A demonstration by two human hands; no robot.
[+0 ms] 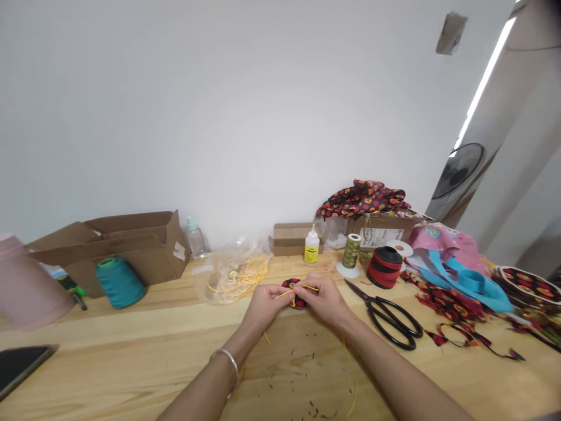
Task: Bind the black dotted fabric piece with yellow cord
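Observation:
My left hand (263, 305) and my right hand (322, 299) meet over the middle of the wooden table (131, 362). Both pinch a small round piece covered in black fabric with red and orange dots (294, 292). A thin yellow cord (302, 287) runs across that piece between my fingers, and its loose end trails down the table by my right forearm. A silver bangle (225, 359) sits on my left wrist.
Black scissors (390, 318) lie right of my hands. Behind them stand a glue bottle (311, 247), an olive thread spool (350, 252) and a red-black ribbon roll (384, 266). Yellow cord in plastic (236, 275), a teal spool (118, 282) and cardboard boxes (131, 245) sit left.

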